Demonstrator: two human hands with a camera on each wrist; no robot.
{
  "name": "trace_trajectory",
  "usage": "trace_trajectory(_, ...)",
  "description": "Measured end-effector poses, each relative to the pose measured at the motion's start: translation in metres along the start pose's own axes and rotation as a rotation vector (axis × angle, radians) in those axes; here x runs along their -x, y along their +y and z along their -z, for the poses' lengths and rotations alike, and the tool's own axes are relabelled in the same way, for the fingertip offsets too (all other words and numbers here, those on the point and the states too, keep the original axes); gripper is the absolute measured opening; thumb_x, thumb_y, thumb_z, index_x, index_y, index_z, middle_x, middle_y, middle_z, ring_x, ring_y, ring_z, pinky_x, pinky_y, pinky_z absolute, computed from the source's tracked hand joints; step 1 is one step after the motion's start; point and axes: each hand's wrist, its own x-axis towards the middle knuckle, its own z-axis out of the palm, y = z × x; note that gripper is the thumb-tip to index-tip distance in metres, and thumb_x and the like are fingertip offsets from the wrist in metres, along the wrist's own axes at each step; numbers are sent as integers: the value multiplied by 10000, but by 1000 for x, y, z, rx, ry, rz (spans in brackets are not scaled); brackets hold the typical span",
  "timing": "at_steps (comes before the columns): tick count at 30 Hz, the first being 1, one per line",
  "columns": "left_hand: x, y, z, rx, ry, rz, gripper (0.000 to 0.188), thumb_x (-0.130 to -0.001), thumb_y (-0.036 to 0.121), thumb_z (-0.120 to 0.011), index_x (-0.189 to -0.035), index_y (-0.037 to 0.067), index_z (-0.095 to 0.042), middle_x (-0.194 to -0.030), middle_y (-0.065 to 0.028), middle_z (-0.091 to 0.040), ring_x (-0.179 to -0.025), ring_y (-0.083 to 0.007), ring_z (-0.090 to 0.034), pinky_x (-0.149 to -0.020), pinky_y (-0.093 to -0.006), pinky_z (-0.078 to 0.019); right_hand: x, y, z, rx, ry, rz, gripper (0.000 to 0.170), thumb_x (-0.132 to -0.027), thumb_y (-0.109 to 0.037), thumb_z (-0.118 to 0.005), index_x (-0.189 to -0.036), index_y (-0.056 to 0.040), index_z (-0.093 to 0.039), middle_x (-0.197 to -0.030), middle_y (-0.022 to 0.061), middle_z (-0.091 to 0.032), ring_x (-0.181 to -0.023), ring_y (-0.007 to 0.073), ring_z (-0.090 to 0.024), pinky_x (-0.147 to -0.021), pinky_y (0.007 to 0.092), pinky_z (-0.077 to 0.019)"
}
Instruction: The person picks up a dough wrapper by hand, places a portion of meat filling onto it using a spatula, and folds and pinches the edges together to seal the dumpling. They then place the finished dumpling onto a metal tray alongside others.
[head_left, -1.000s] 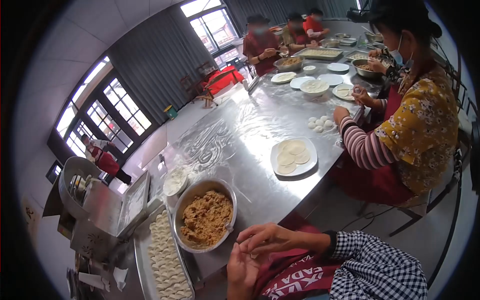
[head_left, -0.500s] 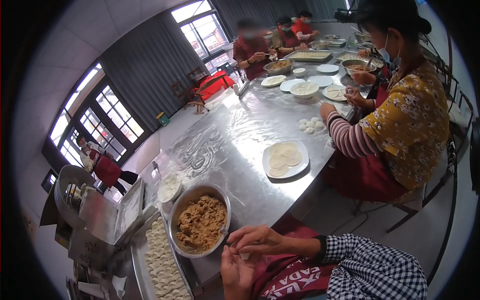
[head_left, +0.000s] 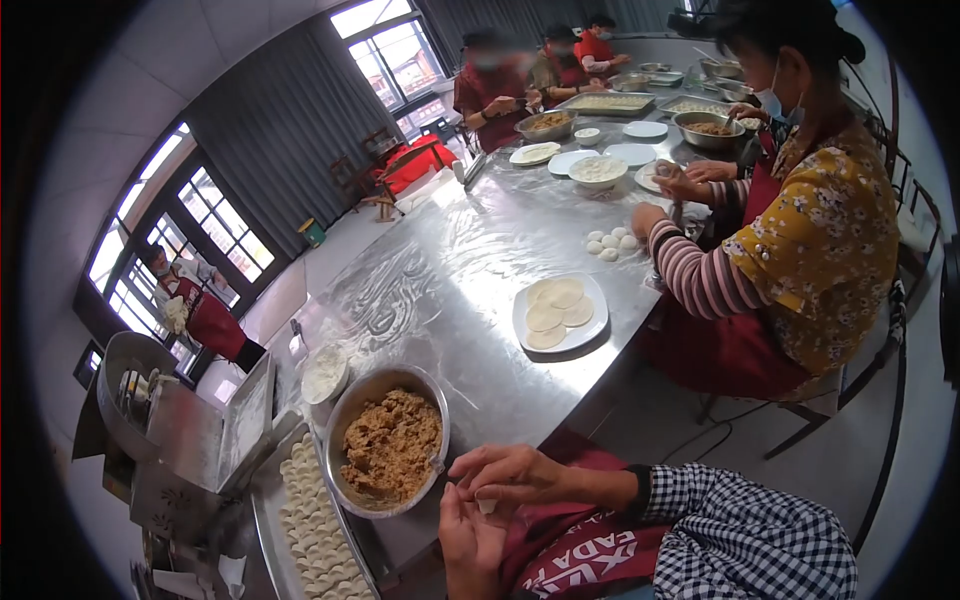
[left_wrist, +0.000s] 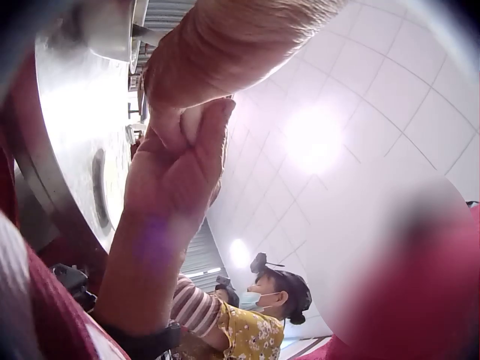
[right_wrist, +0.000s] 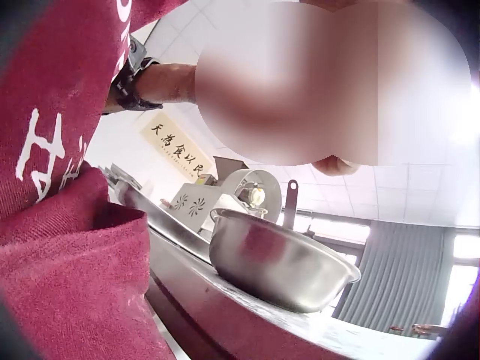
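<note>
Low in the head view, my left hand (head_left: 473, 540) is palm up, with a small piece of white dough (head_left: 487, 506) held at its fingers. From the right, my right hand (head_left: 512, 474) bends its fingers over the same piece and pinches it. The left wrist view has the pale dough (left_wrist: 192, 124) between my left hand (left_wrist: 217, 60) above and my right hand (left_wrist: 178, 172) below. Both hands are just beside the metal bowl of brown filling (head_left: 392, 448). The right wrist view is blurred where the hands meet.
A tray of folded dumplings (head_left: 320, 530) lies left of the bowl, with a flour bowl (head_left: 325, 374) behind. A plate of round wrappers (head_left: 560, 312) is on the metal table (head_left: 460, 290). A person in a yellow flowered top (head_left: 820, 240) sits at the right; others work farther back.
The head view has shifted, so the table things lie farther left in it. My hands stay together on the dough. A person by the doors has turned and moved slightly.
</note>
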Motion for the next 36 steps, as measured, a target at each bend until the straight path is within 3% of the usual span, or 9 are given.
trace_trajectory(6, -5, 0, 10, 37, -29, 24, 373, -958, 319, -288, -1205, 62, -399, -1191, -142, -482, -1124, -285, -475, -949, -465, -410, -6, -4, 12, 137, -76, 28, 154, -842, -138, -580, -900, -4, -629, -1107, 136, -559, -995, 263, -549, -841, 341, -445)
trace_trajectory(12, -4, -1, 0, 2, 20, -4, 376, -950, 283, -311, -1156, -6, -434, -1149, -171, -509, -1093, -299, -497, -954, -466, -407, -20, -30, 20, -92, -50, -69, 255, -810, -103, -625, -1043, -13, -575, -1100, 141, -563, -945, 209, -574, -779, 322, -474)
trace_trajectory(14, -1, 0, 2, -27, 34, -15, 395, -944, 270, -327, -1127, -56, -452, -1140, -190, -511, -1075, -301, -508, -940, -451, -426, -28, -41, 27, -10, -62, 63, 325, -779, -28, -643, -1092, 8, -564, -1178, 169, -525, -1011, 245, -577, -828, 319, -483)
trace_trajectory(17, -1, 2, 5, -28, -12, 0, 309, -919, 252, -401, -1055, -5, -504, -1081, -154, -556, -1061, -308, -521, -927, -471, -428, -38, -110, 43, 36, 21, 183, 336, -772, -31, -655, -1089, 17, -557, -1132, 190, -552, -981, 243, -594, -818, 345, -489)
trace_trajectory(20, 5, 0, -6, -151, 93, -35, 249, -898, 196, -445, -1012, -9, -529, -1045, -150, -575, -1038, -315, -534, -889, -470, -459, -36, -172, 57, 57, 205, 538, 395, -743, -55, -694, -1094, -11, -518, -1025, 150, -572, -809, 214, -601, -714, 377, -519)
trace_trajectory(22, 6, 1, -5, -143, 129, -37, 231, -889, 178, -458, -1003, -7, -536, -1042, -151, -577, -1040, -318, -532, -884, -474, -462, -78, -181, 75, 41, 198, 527, 393, -746, -58, -690, -1095, -13, -516, -1024, 149, -571, -810, 214, -599, -713, 378, -518)
trace_trajectory(26, 5, -4, -1, -166, 168, -39, 215, -875, 162, -484, -998, -4, -543, -1038, -151, -579, -1038, -317, -533, -890, -472, -460, 14, -193, 93, 6, 155, 472, 385, -757, -70, -674, -1101, -24, -510, -1022, 143, -567, -812, 214, -593, -708, 378, -516)
trace_trajectory(31, 11, -5, -8, -133, 66, -31, 227, -867, 152, -500, -1016, -17, -528, -1069, -156, -558, -1045, -310, -525, -909, -463, -449, 11, -197, 94, -133, 124, 375, 375, -770, -86, -655, -1108, -36, -502, -1019, 136, -563, -816, 213, -584, -703, 378, -514)
trace_trajectory(36, 18, -3, -7, -108, 200, -72, 226, -871, 146, -494, -1027, -15, -522, -1048, -153, -561, -1025, -302, -532, -894, -459, -458, -1, -192, 75, -231, -31, 290, 365, -784, -101, -635, -1116, -49, -493, -1016, 130, -559, -820, 212, -576, -697, 378, -511)
